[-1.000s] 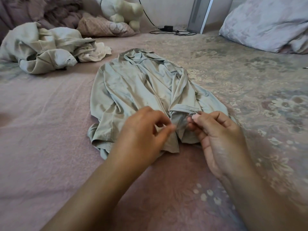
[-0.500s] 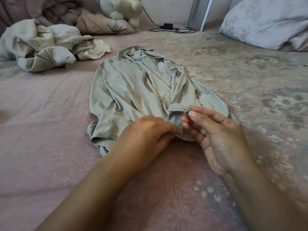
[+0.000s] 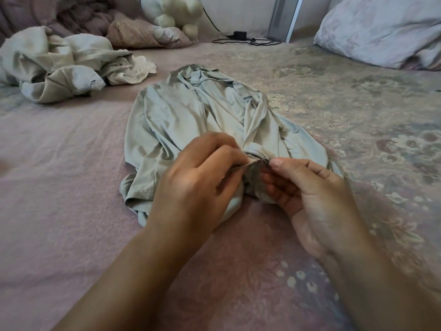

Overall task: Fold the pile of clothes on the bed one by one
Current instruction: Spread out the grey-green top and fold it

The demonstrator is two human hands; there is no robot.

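**One garment spread out, none folded, a heap still waiting**

Though the bed [image 3: 71, 235] carries everything the task needs, no finished fold shows anywhere on it. Its pink, flower-patterned cover runs across the whole view, with a pale pillow [image 3: 381, 29] at the far right and a white stuffed toy [image 3: 176, 13] at the far edge. On the far left lies the pile of clothes [image 3: 59, 65], a crumpled heap of beige and cream pieces that looks untouched, so most of the work appears to be ahead.

Near the middle lies the grey-green garment [image 3: 181, 115], a jacket-like piece spread lengthwise with its collar end away from the person. It is creased and bunched along its right side, and its near hem is gathered up. I judge this to be the first piece in hand, at the straightening stage and not yet folded.

Both forearms reach in from the bottom and meet at that near hem. The left hand [image 3: 198, 182] is turned back-up, its fingers curled and pinching a small edge of the cloth. The right hand [image 3: 310, 194] is turned palm toward the left one, thumb on top, fingers bent under, pinching the same bunched spot. The two hands are close together, almost touching; what exactly they grip there, perhaps a zip end, is too small to tell.
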